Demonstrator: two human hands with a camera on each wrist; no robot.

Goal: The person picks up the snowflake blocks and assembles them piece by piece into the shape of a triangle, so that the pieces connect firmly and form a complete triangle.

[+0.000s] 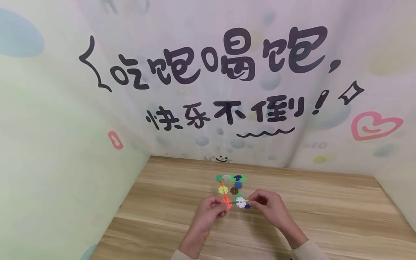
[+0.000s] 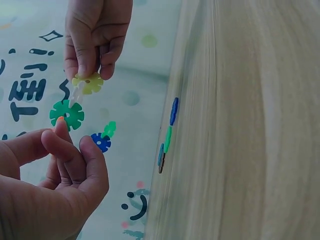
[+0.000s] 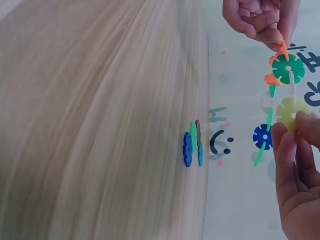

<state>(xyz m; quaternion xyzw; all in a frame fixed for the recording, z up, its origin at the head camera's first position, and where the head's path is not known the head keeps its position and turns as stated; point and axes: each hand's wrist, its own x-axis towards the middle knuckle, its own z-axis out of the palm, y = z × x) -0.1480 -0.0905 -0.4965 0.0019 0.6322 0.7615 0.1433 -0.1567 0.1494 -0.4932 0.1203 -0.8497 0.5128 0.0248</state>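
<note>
Currently I have the chain of slotted discs (image 1: 223, 189) held over the near half of the table, bent into three sides. Clock centred on its orange disc (image 1: 229, 204), head view: one run goes toward 3 o'clock through a white disc (image 1: 241, 202) to a yellow disc (image 3: 290, 116); the other climbs at 12, then turns right to a green end disc (image 1: 243, 178) at 1.

Grip: left hand (image 1: 209, 211) pinches the orange disc; right hand (image 1: 271, 207) pinches the yellow disc, narrow, thumb against fingers.

Progress, my estimate: most discs in view are joined. The chain's two ends stand apart, and four discs lie loose on the wooden table (image 1: 325, 209): dark blue (image 3: 187, 149), bright green (image 3: 193, 136), brown (image 3: 198, 131) and light blue (image 3: 200, 156). Brown and light blue sit toward 1 o'clock.

Beyond, at 12, hangs the lettered curtain (image 1: 201, 21).

Unclear: my left fingertips cover part of the orange disc; I cannot tell how deep the yellow slot seats. The pale discs blur against the curtain, so I log no total count. Left wrist view shows only part of the chain.
</note>
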